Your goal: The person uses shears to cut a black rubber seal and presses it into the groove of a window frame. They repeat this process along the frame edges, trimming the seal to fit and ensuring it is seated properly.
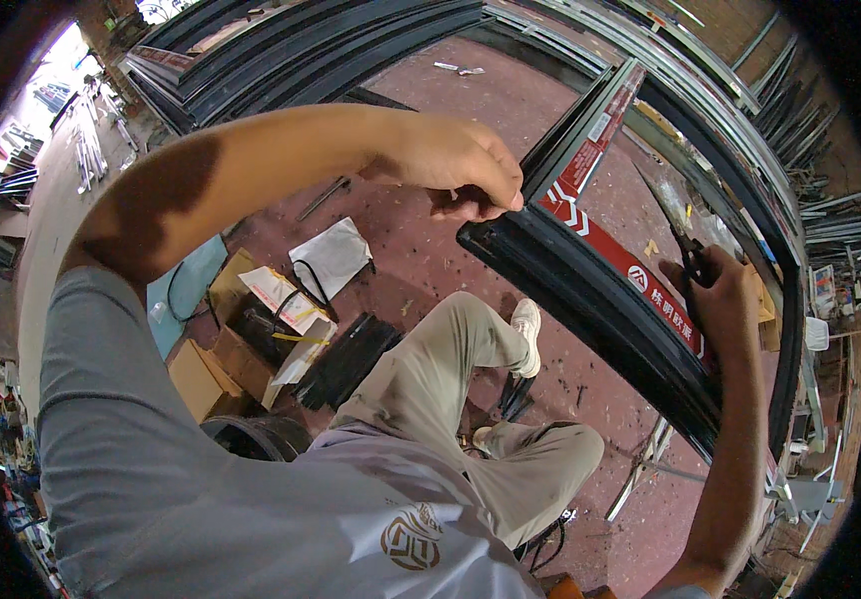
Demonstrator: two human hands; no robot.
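My left hand [472, 172] reaches across from the left, fingers curled and pinched together at the near left corner of a dark metal frame [590, 324]. Whatever sits between those fingertips is hidden. Red and white protective film [615, 262] covers part of the frame's upper face. On the right, my right hand [728, 304] is closed round the black handles of a pair of scissors [688, 250]. Their long narrow blades point up and away, over the opening of the frame.
An open cardboard box [213, 374] with papers and black strips lies on the reddish floor at left. A bundle of black strips [349, 361] rests beside my leg. Long dark profiles [321, 62] are stacked at the back; metal lengths [840, 225] lean at right.
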